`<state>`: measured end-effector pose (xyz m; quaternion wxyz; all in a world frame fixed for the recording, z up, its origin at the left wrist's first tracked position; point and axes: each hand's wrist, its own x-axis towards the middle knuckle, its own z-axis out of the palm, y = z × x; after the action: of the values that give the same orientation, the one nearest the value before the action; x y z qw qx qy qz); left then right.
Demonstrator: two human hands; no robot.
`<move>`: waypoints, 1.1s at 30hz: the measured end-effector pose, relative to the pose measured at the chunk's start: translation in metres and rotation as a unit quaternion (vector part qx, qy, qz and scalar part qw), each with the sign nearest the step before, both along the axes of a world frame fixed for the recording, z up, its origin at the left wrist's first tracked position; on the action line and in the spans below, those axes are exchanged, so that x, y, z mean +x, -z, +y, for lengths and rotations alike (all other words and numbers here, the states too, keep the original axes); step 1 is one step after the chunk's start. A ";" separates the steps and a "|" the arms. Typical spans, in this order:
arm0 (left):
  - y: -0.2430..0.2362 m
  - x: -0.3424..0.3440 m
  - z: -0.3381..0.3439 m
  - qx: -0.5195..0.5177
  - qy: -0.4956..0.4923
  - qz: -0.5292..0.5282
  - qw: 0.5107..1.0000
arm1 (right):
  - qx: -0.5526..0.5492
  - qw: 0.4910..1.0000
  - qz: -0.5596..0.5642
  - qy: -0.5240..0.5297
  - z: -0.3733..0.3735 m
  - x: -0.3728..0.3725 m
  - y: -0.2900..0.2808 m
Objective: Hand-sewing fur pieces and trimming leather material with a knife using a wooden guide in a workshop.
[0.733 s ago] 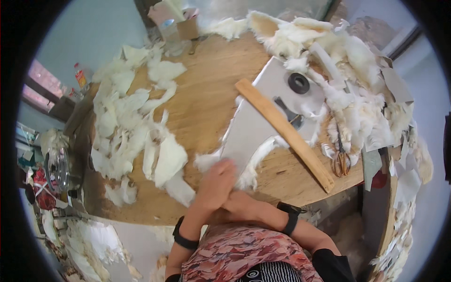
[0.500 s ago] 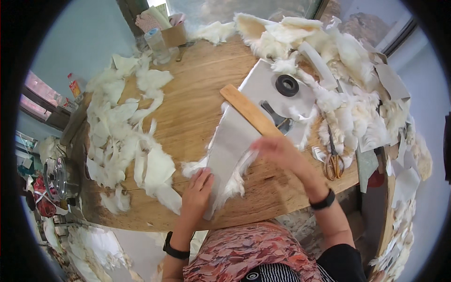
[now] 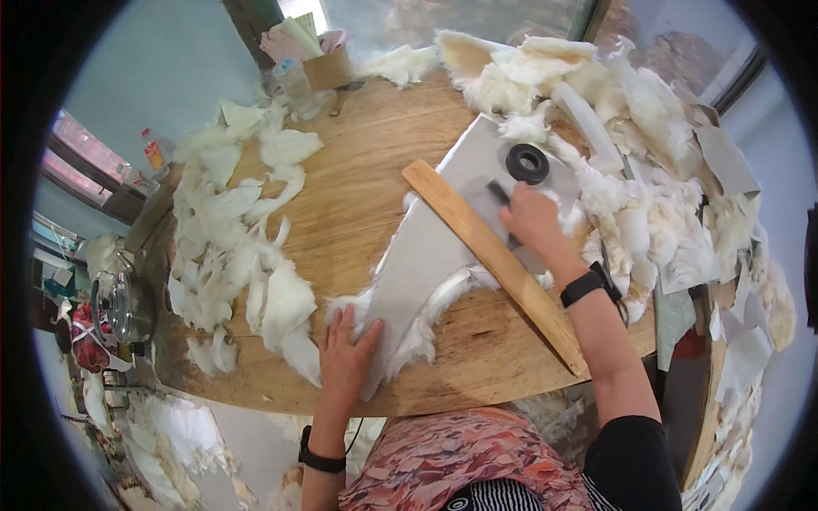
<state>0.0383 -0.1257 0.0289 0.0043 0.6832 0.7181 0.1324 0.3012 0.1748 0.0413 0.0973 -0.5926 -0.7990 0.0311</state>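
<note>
A pale grey, fur-edged hide piece (image 3: 417, 247) lies slantwise on the wooden table. My left hand (image 3: 345, 353) rests flat at its near end, fingers spread and thumb on the hide. Further up, my right hand (image 3: 530, 217) is closed on a dark-handled tool (image 3: 498, 189); my fingers hide most of it. A black ring-shaped roll (image 3: 515, 166) sits on the hide just beyond that hand. Across the hide lies a flat wooden strip (image 3: 494, 264), its near end close to the table's front edge, with neither hand on it.
White fur scraps (image 3: 273, 281) cover the table's left side. More fur pieces (image 3: 630, 204) are heaped at the right and back. A clear jar (image 3: 294, 85) and a cardboard box (image 3: 328, 70) stand at the far left. My right forearm hides the scissors.
My right hand has gone from the wooden strip's near end up to the dark-handled tool. The strip's near end is now uncovered. My left hand's fingers have spread.
</note>
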 end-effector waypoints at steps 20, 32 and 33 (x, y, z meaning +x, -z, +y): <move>-0.028 -0.082 0.030 -0.136 0.183 -0.116 0.967 | -0.483 0.306 0.820 0.031 -0.185 -0.084 -0.044; -0.029 -0.102 0.061 -0.135 0.230 -0.181 0.947 | -0.393 0.359 0.844 0.071 -0.216 -0.132 -0.026; -0.029 -0.103 0.065 -0.135 0.233 -0.181 0.946 | -0.357 0.486 0.784 0.145 -0.217 -0.140 -0.029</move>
<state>-0.0647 -0.0608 0.0584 0.2565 0.7893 0.5370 0.1510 0.1607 -0.0425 0.0708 0.4669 -0.4141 -0.2152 0.7511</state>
